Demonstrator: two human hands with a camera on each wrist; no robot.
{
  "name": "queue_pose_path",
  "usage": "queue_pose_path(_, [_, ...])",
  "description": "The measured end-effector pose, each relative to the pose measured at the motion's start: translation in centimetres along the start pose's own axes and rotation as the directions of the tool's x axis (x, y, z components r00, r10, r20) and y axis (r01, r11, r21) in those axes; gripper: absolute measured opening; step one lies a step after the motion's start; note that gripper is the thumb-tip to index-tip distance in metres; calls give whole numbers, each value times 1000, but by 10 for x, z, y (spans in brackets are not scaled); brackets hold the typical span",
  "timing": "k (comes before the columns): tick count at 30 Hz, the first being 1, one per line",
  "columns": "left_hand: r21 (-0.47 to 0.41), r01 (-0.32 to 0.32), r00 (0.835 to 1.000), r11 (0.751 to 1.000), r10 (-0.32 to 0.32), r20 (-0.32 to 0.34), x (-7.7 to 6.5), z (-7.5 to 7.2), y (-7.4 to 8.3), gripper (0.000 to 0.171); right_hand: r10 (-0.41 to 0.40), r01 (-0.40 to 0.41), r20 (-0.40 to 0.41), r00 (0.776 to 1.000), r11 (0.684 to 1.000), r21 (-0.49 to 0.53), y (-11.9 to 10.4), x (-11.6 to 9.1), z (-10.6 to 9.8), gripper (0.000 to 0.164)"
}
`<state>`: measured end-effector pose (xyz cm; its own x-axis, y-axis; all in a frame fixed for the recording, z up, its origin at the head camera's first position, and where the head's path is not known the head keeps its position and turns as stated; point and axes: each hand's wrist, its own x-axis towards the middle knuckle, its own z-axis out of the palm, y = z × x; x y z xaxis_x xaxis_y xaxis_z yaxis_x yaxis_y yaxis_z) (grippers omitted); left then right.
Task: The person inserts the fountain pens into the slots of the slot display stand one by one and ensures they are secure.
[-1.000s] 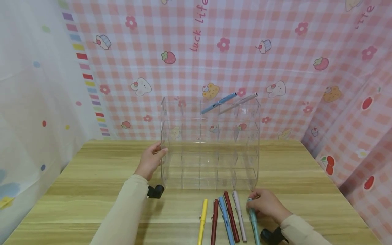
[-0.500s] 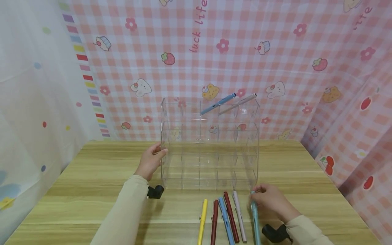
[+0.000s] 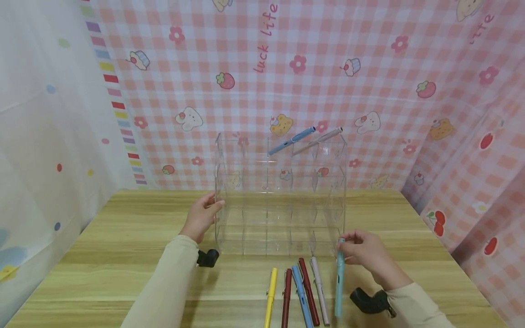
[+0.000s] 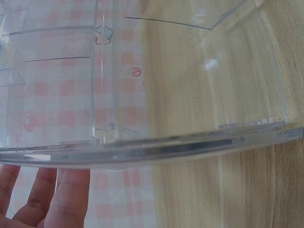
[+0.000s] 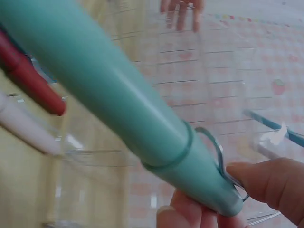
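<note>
My right hand (image 3: pixel 362 250) pinches a teal pen (image 3: pixel 339 282) near its clip end, thumb on the clip side and fingers under the cap in the right wrist view. The pen hangs lengthwise beside the lower right corner of a clear compartment rack (image 3: pixel 279 246). My left hand (image 3: pixel 201 216) rests against the rack's left side; in the left wrist view its fingers (image 4: pixel 66 199) reach the outer face of the side panel (image 4: pixel 142 154). Across the rack's top lie a blue pen (image 3: pixel 292 141) and a pale pinkish pen (image 3: pixel 317 140), both slanting.
In front of the rack lie a yellow pen (image 3: pixel 270 296), a dark red pen (image 3: pixel 286 296), a light blue pen (image 3: pixel 302 296), a second dark red pen (image 3: pixel 309 291) and a pale lilac pen (image 3: pixel 320 291). A checked cloth (image 3: pixel 254 100) hangs behind the wooden table (image 3: pixel 143 228).
My right hand has lifted the teal pen and moved it forward and slightly right, toward the rack's right corner. The left hand stays at the rack's side.
</note>
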<state>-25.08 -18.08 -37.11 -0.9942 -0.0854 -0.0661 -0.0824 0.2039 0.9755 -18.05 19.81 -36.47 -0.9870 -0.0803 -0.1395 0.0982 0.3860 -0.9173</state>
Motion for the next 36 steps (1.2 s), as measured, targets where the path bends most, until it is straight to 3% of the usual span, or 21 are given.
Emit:
queue_pose_path(22, [-7,5,1000,1000,-6,-13,0,1,0,55,-127,153,-137,982,967,203,-54,11,-13,33])
queue_pose_path(30, [-8,4,1000,1000,-4,-7,1,0,-1,57,-160,233,-228,960,912,339,-70,17,-9,17])
queue_pose_path(36, [-20,1,1000,1000,-1,-6,2,0,-1,56,-170,291,-291,941,846,447,-82,24,-4,17])
